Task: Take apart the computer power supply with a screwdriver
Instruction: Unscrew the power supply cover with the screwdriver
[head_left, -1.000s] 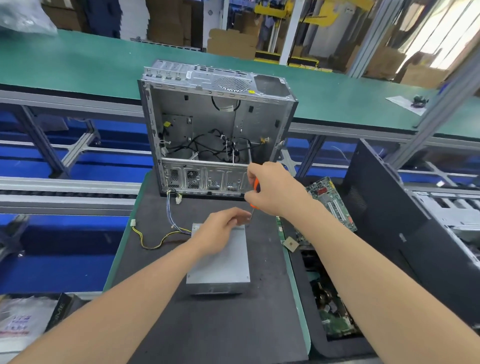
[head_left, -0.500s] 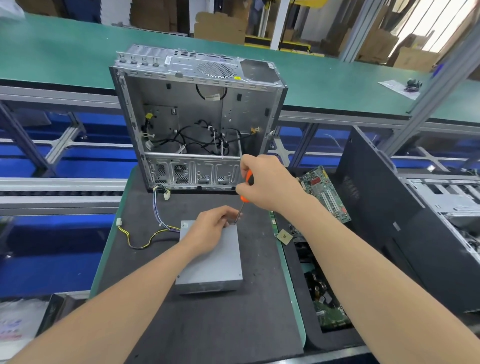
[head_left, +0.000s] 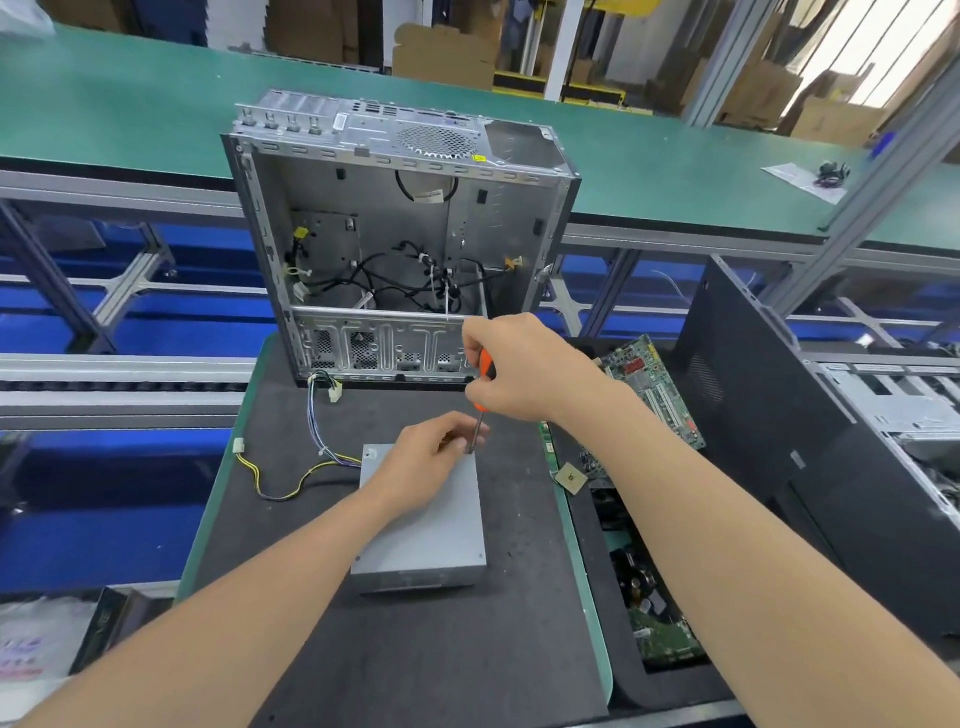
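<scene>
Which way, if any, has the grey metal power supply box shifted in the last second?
No. The grey metal power supply box keeps its spacing from the open silver computer case; only the camera moved.

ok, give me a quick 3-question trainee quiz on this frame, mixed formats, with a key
1. Multiple choice: what does the left hand rest on?
A. the power supply
B. the circuit board
C. the loose wires

2. Fill in: the right hand grips the screwdriver, and its tip meets the power supply at the far ___ corner.

3. True or false: the power supply is mounted inside the computer case.

Key
1. A
2. right
3. False: it lies on the dark mat in front of the computer case.
</scene>
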